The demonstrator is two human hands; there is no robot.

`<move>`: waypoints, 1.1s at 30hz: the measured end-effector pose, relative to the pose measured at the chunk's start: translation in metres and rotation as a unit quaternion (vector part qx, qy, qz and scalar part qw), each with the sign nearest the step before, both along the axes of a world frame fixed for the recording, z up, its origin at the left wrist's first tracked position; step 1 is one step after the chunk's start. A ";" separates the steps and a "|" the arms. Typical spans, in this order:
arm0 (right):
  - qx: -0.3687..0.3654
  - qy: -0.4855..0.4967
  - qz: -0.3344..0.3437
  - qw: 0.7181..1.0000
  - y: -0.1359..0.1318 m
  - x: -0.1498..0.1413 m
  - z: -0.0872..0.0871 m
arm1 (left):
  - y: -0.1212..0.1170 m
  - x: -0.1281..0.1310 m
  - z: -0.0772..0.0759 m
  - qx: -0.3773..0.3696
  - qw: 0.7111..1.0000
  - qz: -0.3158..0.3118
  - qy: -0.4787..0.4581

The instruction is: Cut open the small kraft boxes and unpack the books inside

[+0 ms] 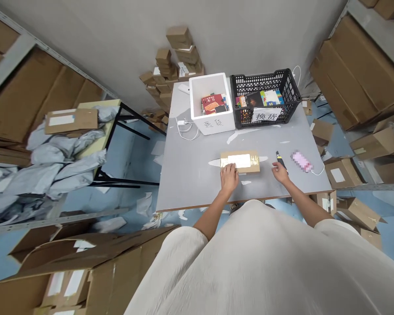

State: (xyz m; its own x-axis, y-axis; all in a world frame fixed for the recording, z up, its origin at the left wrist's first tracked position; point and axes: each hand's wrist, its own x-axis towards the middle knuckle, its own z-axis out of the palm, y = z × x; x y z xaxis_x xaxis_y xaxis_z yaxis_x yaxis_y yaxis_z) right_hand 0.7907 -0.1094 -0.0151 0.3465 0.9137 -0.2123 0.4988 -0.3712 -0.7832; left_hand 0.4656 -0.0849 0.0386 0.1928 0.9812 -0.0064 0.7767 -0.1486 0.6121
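Left hand (229, 179) lies open, palm-down, on a flat brown cardboard parcel (240, 162) near the grey laminate table's (190, 175) front edge; open right hand (280, 172) sits just beside a black-and-yellow utility knife (281, 160), which could nick the fingers if its blade is out.

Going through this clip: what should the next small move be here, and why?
Probably the right hand should pick up the utility knife right by its fingers, since the left hand already rests on the taped cardboard package, seemingly steadying it.
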 end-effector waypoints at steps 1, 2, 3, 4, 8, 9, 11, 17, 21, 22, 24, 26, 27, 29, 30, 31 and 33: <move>-0.007 -0.014 -0.007 1.000 -0.001 0.014 -0.006 | 0.000 0.002 0.000 -0.002 1.000 0.006 0.000; -0.013 -0.026 -0.012 1.000 -0.002 0.027 -0.011 | 0.000 0.003 0.000 -0.004 1.000 0.012 -0.001; -0.021 -0.037 -0.011 0.999 -0.003 0.039 -0.017 | 0.000 0.004 0.001 -0.006 1.000 0.017 -0.002; -0.028 -0.048 -0.006 0.998 -0.004 0.050 -0.023 | 0.001 0.004 0.001 -0.008 1.000 0.023 -0.003; -0.058 -0.083 0.016 0.995 -0.001 0.078 -0.044 | 0.001 0.005 0.002 -0.019 0.999 0.034 -0.005; -0.063 -0.089 0.019 0.994 0.001 0.081 -0.049 | 0.001 0.005 0.002 -0.021 0.999 0.034 -0.003; -0.073 -0.103 0.024 0.992 0.004 0.083 -0.057 | 0.001 0.005 0.003 -0.024 0.999 0.034 0.003; -0.105 -0.160 0.042 0.981 0.014 0.075 -0.074 | -0.001 0.005 0.000 -0.033 0.998 0.048 0.019; -0.121 -0.182 0.063 0.974 0.018 0.072 -0.074 | -0.001 0.002 -0.005 -0.017 0.999 0.035 0.035; -0.129 -0.189 0.067 0.971 0.019 0.071 -0.072 | 0.000 0.001 -0.007 -0.013 0.998 0.031 0.044; -0.152 -0.209 0.076 0.963 0.022 0.069 -0.067 | 0.000 -0.001 -0.010 -0.009 0.997 0.022 0.069; -0.172 -0.223 0.086 0.956 0.024 0.068 -0.061 | 0.001 -0.002 -0.012 -0.007 0.995 0.011 0.095; -0.179 -0.223 0.086 0.954 0.025 0.068 -0.058 | 0.001 -0.002 -0.012 -0.005 0.994 0.007 0.106; -0.190 -0.205 0.067 0.958 0.028 0.068 -0.051 | 0.000 -0.003 -0.013 -0.001 0.992 -0.002 0.123; -0.196 -0.187 0.047 0.962 0.029 0.068 -0.047 | -0.001 -0.004 -0.014 -0.001 0.992 -0.007 0.129; -0.199 -0.163 0.023 0.966 0.030 0.068 -0.042 | -0.002 -0.005 -0.014 -0.002 0.991 -0.012 0.134; -0.189 -0.105 -0.023 0.976 0.032 0.067 -0.031 | -0.006 -0.007 -0.015 -0.005 0.990 -0.026 0.139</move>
